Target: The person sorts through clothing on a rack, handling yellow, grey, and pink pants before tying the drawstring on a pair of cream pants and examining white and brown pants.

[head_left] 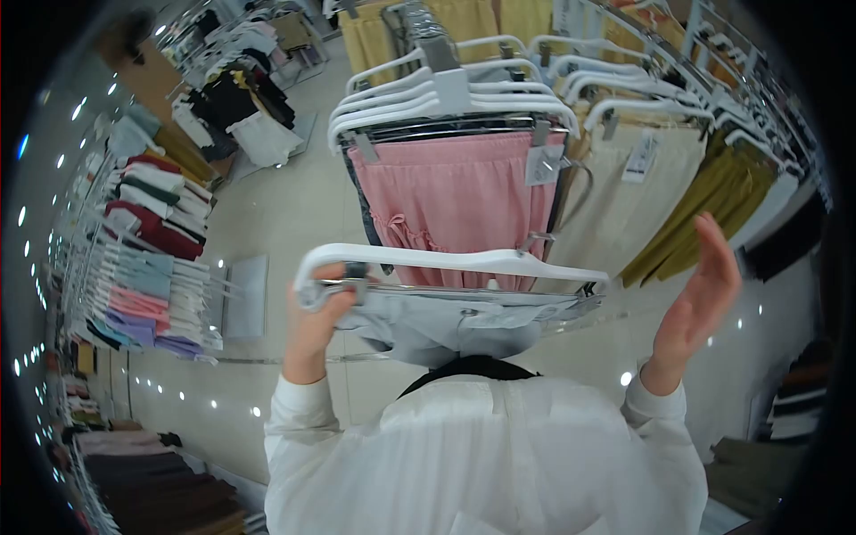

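Note:
In front of my chest is a white clip hanger (464,259) carrying light grey-blue bottoms (428,323) with a button at the waist. My left hand (314,328) is closed round the hanger's left end, thumb and fingers at the dark clip (356,270). Raised at the right, apart from the hanger, my right hand (700,299) is open with its fingers stretched upward and nothing in it. Just beyond hang pink bottoms (455,192) with a paper tag (543,166), on one of several white hangers close together.
Cream trousers (637,183) and olive trousers (709,205) hang on the rail to the right. Folded and hung clothes fill a rack (156,267) at the left. Further back stands another clothes rack (236,98). Dark garments (807,383) are at the lower right.

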Tool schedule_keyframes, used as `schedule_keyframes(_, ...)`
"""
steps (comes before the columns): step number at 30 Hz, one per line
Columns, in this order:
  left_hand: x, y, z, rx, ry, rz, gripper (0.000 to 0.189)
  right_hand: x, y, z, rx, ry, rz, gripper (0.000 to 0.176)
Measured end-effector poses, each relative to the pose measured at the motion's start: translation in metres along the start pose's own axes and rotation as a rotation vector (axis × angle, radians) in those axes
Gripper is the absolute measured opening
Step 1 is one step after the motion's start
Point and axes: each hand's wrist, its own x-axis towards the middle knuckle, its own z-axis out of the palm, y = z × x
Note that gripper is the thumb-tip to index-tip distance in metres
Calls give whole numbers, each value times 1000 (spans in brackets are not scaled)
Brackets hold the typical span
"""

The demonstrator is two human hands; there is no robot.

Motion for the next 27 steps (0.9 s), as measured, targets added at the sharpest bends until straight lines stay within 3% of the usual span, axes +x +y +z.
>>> schedule_keyframes(1, -7, 1, -10, -3, 29, 12, 42, 1, 3, 2, 28, 33, 214, 66)
schedule_keyframes(2, -14, 1, -21, -15, 84, 50, 48, 2, 7, 9, 28, -165, 277, 62)
schedule_keyframes(4, -26, 3, -36, -21, 153, 96, 53, 0, 12, 34, 94, -483, 228, 46)
schedule_keyframes(5, -29, 5, -42, -15, 219, 130, 56, 5, 10, 44, 101, -489, 212, 46)
schedule_keyframes(7, -34, 5, -57, -14, 295, 169, 58, 14, 2, 64, 223, -761, 348, 22)
schedule_keyframes(10, -43, -1, -103, 16, 312, 72, 65, 31, -12, 92, 190, -927, 300, 10)
schedule_keyframes(11, -42, -4, -122, 14, 312, 82, 65, 31, -15, 103, 187, -924, 291, 10)
schedule_keyframes(14, -25, -5, -171, 175, 55, -62, 74, 18, -18, 144, 58, -708, -111, 17)
schedule_keyframes(15, -20, -10, -178, 165, 46, -51, 74, 18, -19, 156, 40, -705, -117, 17)
schedule_keyframes(17, -18, -24, -192, 693, 390, -8, 86, 21, -21, 183, -97, -691, -256, 19)
schedule_keyframes(19, -8, -13, -199, 741, 363, 55, 82, 21, -15, 215, -113, -727, -254, 17)
schedule_keyframes(21, 7, 9, -198, 1032, 18, 242, 74, 26, -17, 242, -134, -776, -245, 17)
schedule_keyframes(22, 18, 14, -191, 1012, 7, 252, 74, 29, -22, 258, -122, -802, -293, 18)
schedule_keyframes(24, 41, 19, -183, 839, -215, 116, 56, 38, -29, 289, -130, -823, -330, 20)
schedule_keyframes(25, 53, 11, -195, 827, -235, 125, 56, 44, -32, 303, -120, -847, -344, 20)
schedule_keyframes(27, 74, -6, -218, 874, -461, 23, 32, 51, -32, 330, -127, -872, -341, 20)
